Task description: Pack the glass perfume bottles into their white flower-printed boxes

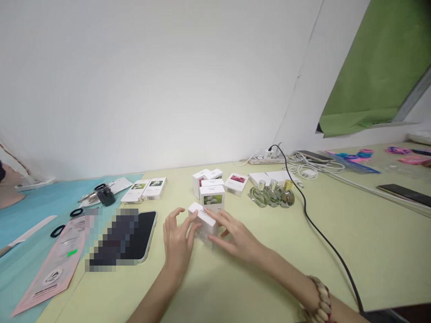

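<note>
My left hand [177, 240] and my right hand [235, 236] both hold a small white box [203, 219] just above the pale green table [353, 251]; the fingers of each hand press against its sides. Right behind it stands a cluster of similar white boxes with flower pictures [212, 188]. Three small glass perfume bottles [272, 194] stand to the right of the boxes. A beaded bracelet [319, 299] sits on my right wrist.
A phone [143, 233] lies left of my hands, beside a pink packet [57, 264] on a blue cloth. Two flat boxes [146, 189], a dark jar [105, 194] and black rings lie further left. A black cable [323, 237] crosses the right side from a power strip [266, 158].
</note>
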Demonstrator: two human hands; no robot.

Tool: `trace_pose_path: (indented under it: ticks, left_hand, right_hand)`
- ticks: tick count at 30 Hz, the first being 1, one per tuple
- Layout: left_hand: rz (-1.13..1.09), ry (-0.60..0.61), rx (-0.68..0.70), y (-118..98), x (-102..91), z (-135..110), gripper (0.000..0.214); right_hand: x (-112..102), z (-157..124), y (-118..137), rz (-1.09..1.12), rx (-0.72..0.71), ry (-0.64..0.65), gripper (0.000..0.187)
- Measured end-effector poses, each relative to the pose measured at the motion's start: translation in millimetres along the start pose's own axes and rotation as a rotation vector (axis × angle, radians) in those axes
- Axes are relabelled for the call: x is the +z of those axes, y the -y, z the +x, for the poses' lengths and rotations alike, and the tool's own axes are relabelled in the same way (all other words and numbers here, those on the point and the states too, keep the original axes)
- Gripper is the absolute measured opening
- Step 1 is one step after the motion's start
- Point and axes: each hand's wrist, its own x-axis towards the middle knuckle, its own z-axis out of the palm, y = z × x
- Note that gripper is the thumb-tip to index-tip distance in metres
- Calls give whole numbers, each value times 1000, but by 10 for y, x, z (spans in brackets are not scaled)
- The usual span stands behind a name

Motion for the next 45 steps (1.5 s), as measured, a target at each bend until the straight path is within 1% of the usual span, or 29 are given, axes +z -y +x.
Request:
trace_pose_path:
  ticks: [1,2,3,4,5,6,7,8,9,11,12,13,14,15,17,18,19,21,24,26,28,30,34,37,40,43,45]
  left_hand:
    - [-117,88,-65,13,-4,-13,28]
    - [-267,189,-125,18,-5,-27,35]
    - [-431,293,-176,15,0,-41,41]
    - [-574,382,-223,4,14,-52,48]
    - [-675,444,-272,-12,37,-60,54]
    - [-726,476,-322,-31,69,-62,58]
    - [-738,490,-373,-49,108,-60,59]
    - [-733,495,-420,-63,151,-52,56]
    - [-734,498,-460,-71,195,-39,52]
    - [-770,507,-491,-70,279,0,46]
    - [-767,490,-473,-66,315,25,45]
    - [-729,450,-437,-63,348,53,44]
    - [-658,387,-392,-64,379,84,45]
    - [-571,311,-350,-68,411,116,49]
    - [-439,189,-312,-87,484,178,68]
    - [-424,167,-326,-96,528,204,79]
    - [-442,169,-358,-102,578,226,89]
    - [-554,227,-422,-98,682,252,100]
    - [-801,342,-450,-52,790,244,103]
    - [-892,378,-464,-3,795,223,104]
    - [-878,391,-502,52,749,206,109]
    - [-835,416,-496,108,677,209,113]
    - [-808,445,-302,194,543,290,109]
    - [-791,464,-229,254,449,385,107]
    - [-815,547,-210,339,334,468,110]
    - [-813,628,-201,413,227,515,109]
    - [-763,626,-176,422,186,528,104]
  right_hand:
    - [40,-36,20,34,8,0,69]
    - [64,-70,46,70,9,28,77]
    - [68,-97,74,99,-1,69,80]
    - [52,-114,96,114,-23,105,76]
    - [15,-117,107,114,-54,124,68]
    - [-40,-100,99,108,-83,108,57]
    - [-109,-64,70,107,-102,52,48]
    - [-188,-7,19,118,-103,-43,42]
    - [-269,67,-51,144,-83,-163,39]
    - [-409,252,-233,205,14,-440,46]
    - [-452,350,-331,248,70,-553,51]
    - [-472,444,-425,304,118,-601,55]
    - [-465,528,-509,366,159,-602,56]
    - [-433,595,-580,425,193,-562,56]
    - [-321,671,-678,510,221,-471,55]
    - [-257,679,-706,529,207,-443,54]
    - [-198,671,-723,535,179,-445,53]
    - [-117,621,-732,545,139,-437,47]
    - [-93,529,-698,573,111,-393,39]
    - [-106,487,-652,587,87,-348,36]
    - [-109,464,-600,593,67,-287,36]
    - [-88,454,-555,579,81,-240,40]
    - [18,443,-513,465,218,-210,46]
    - [114,438,-504,449,278,-181,54]
    - [173,434,-481,475,243,-152,61]
    - [162,430,-453,515,168,-113,64]
    - [132,432,-455,544,130,-84,62]
